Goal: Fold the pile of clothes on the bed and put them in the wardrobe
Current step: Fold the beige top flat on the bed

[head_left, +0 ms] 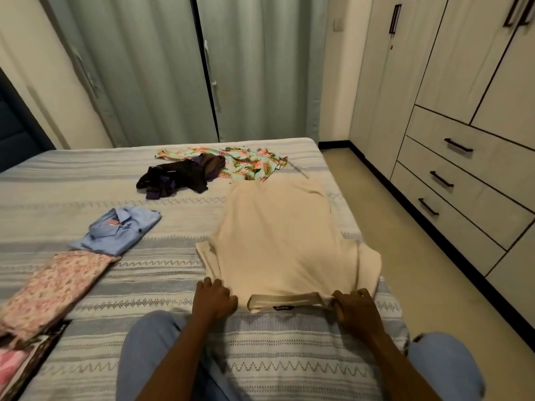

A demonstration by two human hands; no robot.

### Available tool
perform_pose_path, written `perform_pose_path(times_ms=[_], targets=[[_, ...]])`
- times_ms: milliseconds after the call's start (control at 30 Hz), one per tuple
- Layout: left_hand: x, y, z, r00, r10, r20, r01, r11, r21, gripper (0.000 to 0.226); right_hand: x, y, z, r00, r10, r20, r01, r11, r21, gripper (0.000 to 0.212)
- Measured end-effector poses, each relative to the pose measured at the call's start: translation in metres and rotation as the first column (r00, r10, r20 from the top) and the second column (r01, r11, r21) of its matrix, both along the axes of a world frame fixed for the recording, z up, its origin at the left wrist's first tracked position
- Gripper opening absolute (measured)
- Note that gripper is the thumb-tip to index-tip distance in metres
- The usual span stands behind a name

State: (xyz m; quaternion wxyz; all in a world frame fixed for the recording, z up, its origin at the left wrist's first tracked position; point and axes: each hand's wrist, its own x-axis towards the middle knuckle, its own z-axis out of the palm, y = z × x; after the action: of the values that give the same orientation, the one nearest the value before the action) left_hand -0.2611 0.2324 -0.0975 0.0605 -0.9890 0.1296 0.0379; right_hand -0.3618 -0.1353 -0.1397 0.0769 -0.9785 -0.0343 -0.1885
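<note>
Head view: cream shirt [285, 241] lies spread flat on the bed [86, 180], collar toward me. My left hand [212, 299] and right hand [357, 309] each pinch a shoulder. Next, I reckon, fold the sides inward.

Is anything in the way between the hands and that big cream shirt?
No, nothing visible. The left hand and the right hand are already on the cream shirt, one at each end of its collar edge. The dark clothes and flowery shirt lie farther up the bed.
</note>
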Motion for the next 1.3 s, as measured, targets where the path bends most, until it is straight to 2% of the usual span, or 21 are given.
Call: perform_pose_path(times_ms=[100,200,267,367,433,533,600,700,733,867,967,1067,1133,1200,1300], targets=[[-0.009,-0.002,-0.003,0.998,-0.039,-0.039,0.042,0.997,0.064,0.051,-0.012,-0.003,-0.011,0.999,0.018,-0.049,-0.016,0.999,0.029,0.011],[-0.008,0.002,-0.011,0.994,-0.110,-0.025,0.112,0.992,0.066,0.052,-0.014,0.000,-0.011,0.997,0.057,-0.057,-0.058,0.998,-0.008,0.028],[-0.002,0.006,-0.022,0.985,-0.160,-0.058,0.159,0.987,-0.017,0.054,-0.013,0.004,-0.010,0.993,0.104,-0.048,-0.104,0.995,-0.007,0.036],[-0.013,-0.003,0.001,0.963,-0.246,-0.111,0.228,0.961,-0.156,0.040,-0.011,0.009,-0.006,0.984,0.166,-0.060,-0.164,0.986,0.030,0.023],[-0.018,-0.007,0.010,0.953,-0.277,-0.126,0.232,0.929,-0.287,0.027,-0.013,0.010,-0.003,0.987,0.159,-0.039,-0.153,0.981,0.123,0.012],[-0.022,-0.006,0.016,0.936,-0.309,-0.167,0.228,0.897,-0.379,0.025,-0.017,0.005,-0.001,0.989,0.146,-0.034,-0.135,0.965,0.224,0.011],[-0.025,-0.006,0.016,0.902,-0.334,-0.274,0.234,0.911,-0.340,0.026,-0.019,0.001,-0.001,0.977,0.183,-0.111,-0.155,0.963,0.222,0.012],[-0.032,-0.008,0.016,0.853,-0.261,-0.453,0.171,0.958,-0.231,0.025,-0.020,0.002,0.001,0.904,0.239,-0.355,-0.203,0.970,0.137,0.010],[-0.033,-0.009,0.017,0.846,-0.235,-0.478,0.144,0.965,-0.220,0.024,-0.019,0.001,0.002,0.887,0.248,-0.390,-0.227,0.969,0.101,0.009],[-0.029,-0.011,0.014,0.875,-0.099,-0.473,0.007,0.981,-0.194,0.021,-0.017,0.002,0.003,0.885,0.250,-0.394,-0.243,0.968,0.068,0.040],[-0.032,-0.014,0.015,0.910,-0.058,-0.411,-0.002,0.989,-0.145,0.021,-0.015,0.003,0.000,0.939,0.166,-0.301,-0.121,0.980,0.161,0.057],[-0.035,-0.027,0.020,0.948,-0.118,-0.294,0.061,0.979,-0.196,0.018,-0.009,0.001,0.001,0.992,-0.036,-0.119,0.070,0.952,0.299,0.039],[-0.036,-0.045,0.023,0.952,-0.175,-0.252,0.100,0.954,-0.283,0.024,-0.005,-0.007,0.004,0.974,-0.223,-0.050,0.222,0.871,0.438,0.021],[-0.038,-0.069,0.025,0.938,-0.243,-0.247,0.143,0.920,-0.364,0.028,-0.003,-0.020,0.009,0.928,-0.369,-0.046,0.329,0.759,0.562,0.010],[-0.045,-0.116,0.024,0.902,-0.361,-0.235,0.223,0.858,-0.463,0.028,0.003,-0.043,0.017,0.858,-0.461,-0.225,0.480,0.565,0.671,0.029]])
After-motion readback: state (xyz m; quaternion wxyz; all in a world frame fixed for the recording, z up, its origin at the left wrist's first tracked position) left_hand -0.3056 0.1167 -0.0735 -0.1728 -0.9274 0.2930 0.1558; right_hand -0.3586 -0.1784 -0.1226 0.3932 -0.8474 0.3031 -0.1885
